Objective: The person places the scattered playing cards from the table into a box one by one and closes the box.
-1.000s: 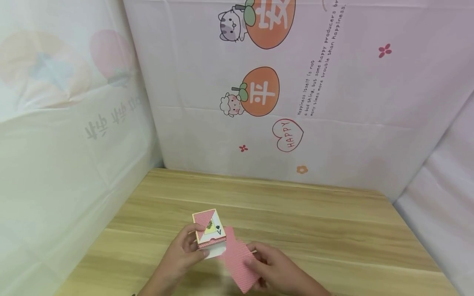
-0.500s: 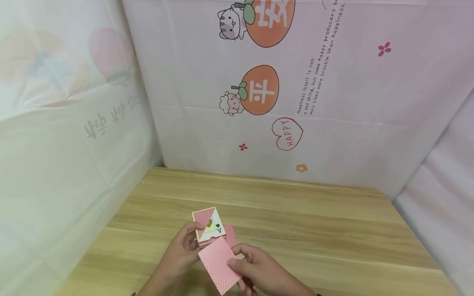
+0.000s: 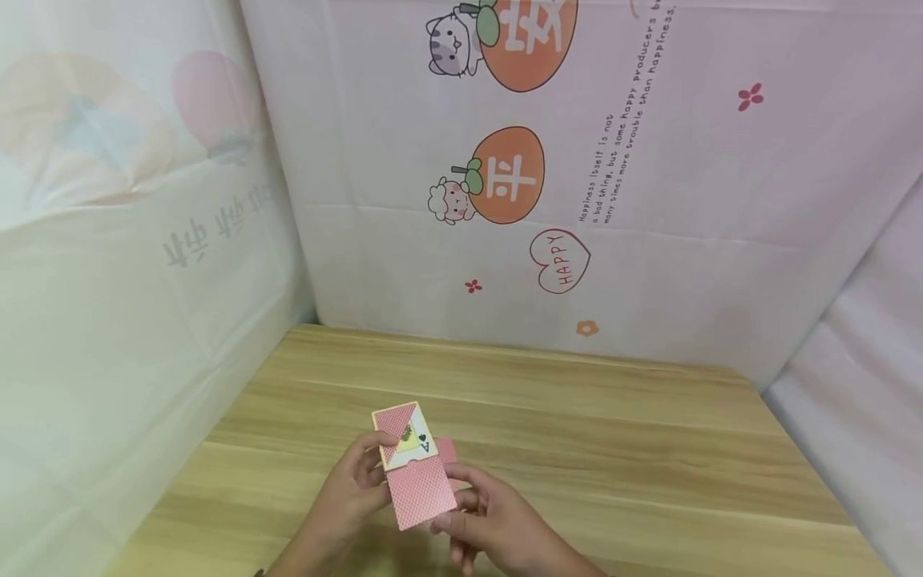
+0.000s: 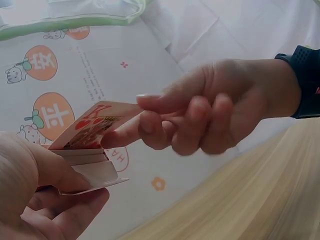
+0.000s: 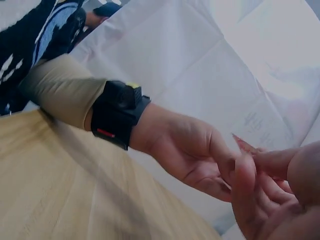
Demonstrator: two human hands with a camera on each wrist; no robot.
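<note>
My left hand grips a playing-card box with an ace of spades on its front. A pink flap juts from the box's right side. A red-backed playing card lies in line with the box at its near end. My right hand pinches that card's near right corner between thumb and fingers. In the left wrist view its face is a red king, tilted at the box's open end above a white flap. Whether more cards lie behind it I cannot tell.
Both hands are above a wood-grain table. White printed cloth stands behind it, with more cloth at the left and right sides. Dark bands are worn on the wrists, one seen in the right wrist view.
My right hand has brought the card leftward, then up against the box's near end, turning it into line. The left hand has stayed nearly still with the box.
</note>
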